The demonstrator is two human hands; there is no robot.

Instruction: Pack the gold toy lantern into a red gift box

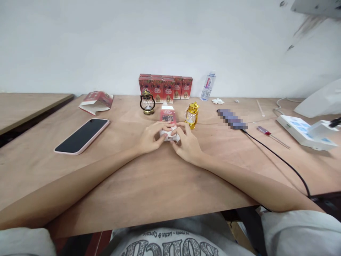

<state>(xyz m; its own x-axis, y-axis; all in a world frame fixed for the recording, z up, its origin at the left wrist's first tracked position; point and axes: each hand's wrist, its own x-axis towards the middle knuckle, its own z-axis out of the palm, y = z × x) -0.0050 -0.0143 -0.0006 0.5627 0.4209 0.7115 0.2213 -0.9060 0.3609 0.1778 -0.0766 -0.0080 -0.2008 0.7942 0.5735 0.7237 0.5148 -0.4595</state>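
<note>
A wooden table (133,199); on it a dark lantern (147,104), gold lantern (192,114) and red carton (167,116); red boxes (168,90) and a bottle (207,89) behind; phone (82,136) at left; screwdriver (264,131), power strip (295,128) at right

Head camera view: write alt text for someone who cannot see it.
A person's left hand and right hand touch the near end of a small red and white printed cardboard box on a brown wooden table. Beyond the hands stand a dark bronze lantern, left, and a shiny gold lantern, right, with upright red printed boxes near the white wall.
</note>
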